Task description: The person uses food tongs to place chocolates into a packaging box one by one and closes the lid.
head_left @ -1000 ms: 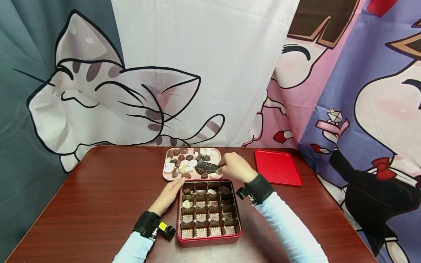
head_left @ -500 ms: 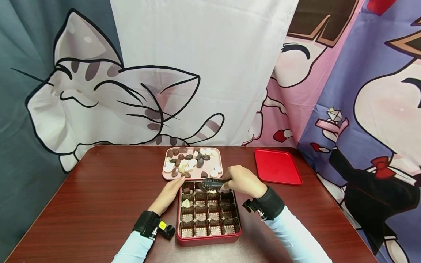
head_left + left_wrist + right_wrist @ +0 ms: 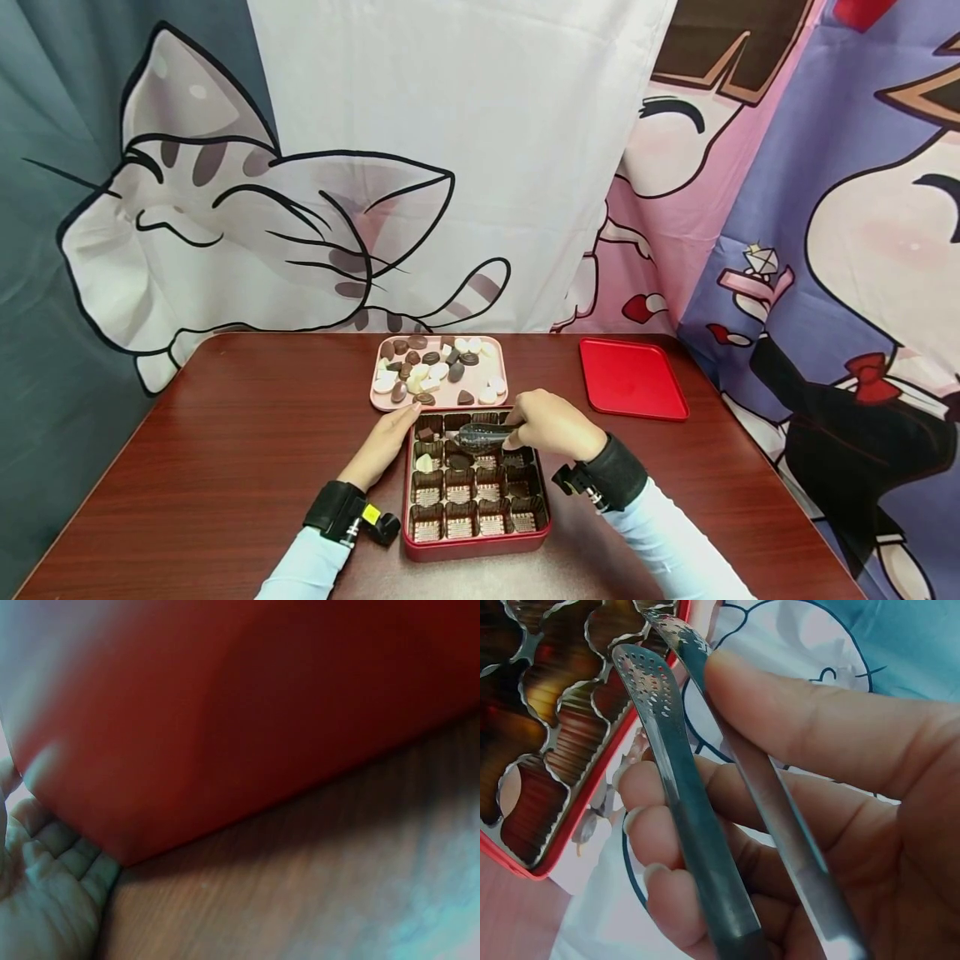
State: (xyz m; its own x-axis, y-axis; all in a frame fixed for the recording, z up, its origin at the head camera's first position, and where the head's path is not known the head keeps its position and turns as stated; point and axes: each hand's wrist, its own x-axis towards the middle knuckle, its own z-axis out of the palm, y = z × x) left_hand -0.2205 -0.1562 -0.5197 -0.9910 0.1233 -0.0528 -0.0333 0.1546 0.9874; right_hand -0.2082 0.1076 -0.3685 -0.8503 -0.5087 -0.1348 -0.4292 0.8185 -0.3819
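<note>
My right hand (image 3: 553, 427) holds metal tongs (image 3: 482, 437) over the back rows of a red box (image 3: 476, 550) with a brown compartment insert. In the right wrist view, thumb and fingers wrap the tongs (image 3: 709, 855); their perforated ends stand slightly apart with nothing visible between them. Just below the tongs, a dark chocolate (image 3: 461, 460) lies in the second row, second compartment from the left. To its left sits a white chocolate (image 3: 424, 463). My left hand (image 3: 381, 450) rests against the box's back left corner, fingers fairly straight along its red side (image 3: 225, 712).
Behind the box is a pink tray (image 3: 491, 367) with several dark, brown and white chocolates. A flat red lid (image 3: 633, 379) lies at the back right of the brown table (image 3: 262, 467). Printed curtains (image 3: 465, 125) hang behind the table.
My right hand has brought the tongs from the tray to the box. A dark chocolate now shows in the second row. The left hand has stayed at the box corner.
</note>
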